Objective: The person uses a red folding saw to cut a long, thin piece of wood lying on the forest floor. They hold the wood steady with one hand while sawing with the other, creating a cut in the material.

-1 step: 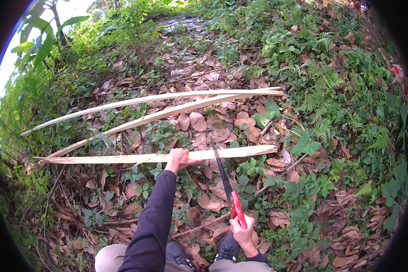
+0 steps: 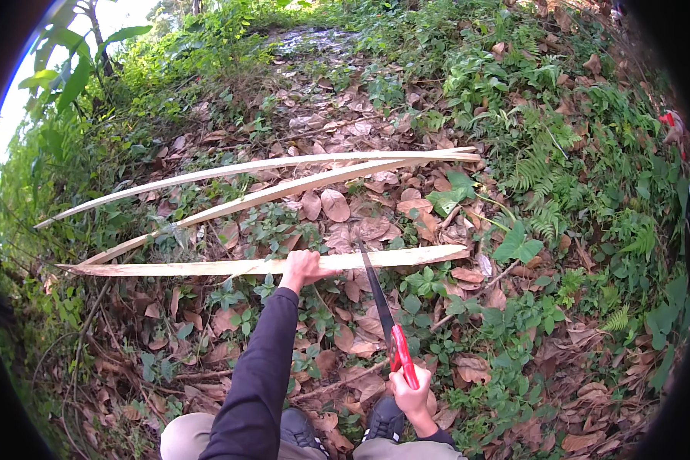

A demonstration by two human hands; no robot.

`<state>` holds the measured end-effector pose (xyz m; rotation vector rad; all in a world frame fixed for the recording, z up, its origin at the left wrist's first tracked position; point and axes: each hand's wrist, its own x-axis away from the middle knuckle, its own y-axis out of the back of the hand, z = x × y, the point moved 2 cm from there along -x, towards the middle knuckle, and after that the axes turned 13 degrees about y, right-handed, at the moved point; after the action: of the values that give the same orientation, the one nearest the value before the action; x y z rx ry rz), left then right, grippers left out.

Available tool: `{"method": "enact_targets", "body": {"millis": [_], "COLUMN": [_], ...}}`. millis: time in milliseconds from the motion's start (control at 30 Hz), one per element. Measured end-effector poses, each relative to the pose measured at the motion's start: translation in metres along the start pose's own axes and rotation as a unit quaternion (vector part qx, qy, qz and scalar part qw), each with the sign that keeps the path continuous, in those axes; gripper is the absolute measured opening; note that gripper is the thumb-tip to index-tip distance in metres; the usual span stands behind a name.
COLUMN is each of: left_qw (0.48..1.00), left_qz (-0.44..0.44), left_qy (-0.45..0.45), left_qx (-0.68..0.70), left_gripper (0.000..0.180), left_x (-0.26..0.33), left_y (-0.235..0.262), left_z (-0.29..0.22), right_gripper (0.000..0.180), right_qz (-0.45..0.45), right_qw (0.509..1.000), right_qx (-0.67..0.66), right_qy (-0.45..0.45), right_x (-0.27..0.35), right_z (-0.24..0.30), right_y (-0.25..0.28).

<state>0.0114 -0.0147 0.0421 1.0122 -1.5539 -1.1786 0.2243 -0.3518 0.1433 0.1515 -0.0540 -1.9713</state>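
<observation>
A long pale wooden plank (image 2: 406, 257) with a tapered right end lies crosswise in front of me. My left hand (image 2: 303, 270) is closed around it near its middle. In my right hand (image 2: 412, 389), lower and to the right, is the red handle of a handsaw (image 2: 377, 295). The saw's dark blade slants up and to the left, crossing the plank just right of my left hand. Its tip reaches past the plank's far edge. Whether the teeth are cut into the wood, I cannot tell.
Beyond the plank, two more pale wooden strips (image 2: 284, 189) lie across the ground, meeting at the right. Dry brown leaves (image 2: 334, 205), low green plants and ferns (image 2: 533, 172) cover the ground. My dark shoes (image 2: 383, 420) are at the lower edge. A red object (image 2: 669, 119) shows at the far right.
</observation>
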Motion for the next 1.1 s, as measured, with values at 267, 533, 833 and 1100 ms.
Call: {"method": "enact_targets", "body": {"millis": [267, 533, 833, 1100], "left_qw": [1.000, 1.000, 0.997, 1.000], "left_qz": [-0.018, -0.005, -0.074, 0.006], "left_qy": [0.002, 0.000, -0.018, -0.005], "left_qx": [0.005, -0.003, 0.006, -0.008], "left_gripper": [0.090, 0.091, 0.088, 0.094], "left_x": [0.001, 0.006, 0.008, 0.000], "left_y": [-0.003, -0.005, -0.008, -0.002], "left_z": [0.002, -0.002, 0.002, 0.004], "right_gripper": [0.020, 0.020, 0.024, 0.024], "right_qz": [0.013, 0.007, 0.004, 0.027], "right_qw": [0.998, 0.998, 0.998, 0.998], "right_qx": [0.064, 0.045, 0.028, 0.058], "right_qy": [-0.002, -0.031, -0.050, -0.017], "right_x": [-0.032, -0.017, 0.037, 0.014], "right_z": [0.026, 0.012, 0.020, 0.031], "right_y": [-0.025, -0.012, 0.024, 0.004]}}
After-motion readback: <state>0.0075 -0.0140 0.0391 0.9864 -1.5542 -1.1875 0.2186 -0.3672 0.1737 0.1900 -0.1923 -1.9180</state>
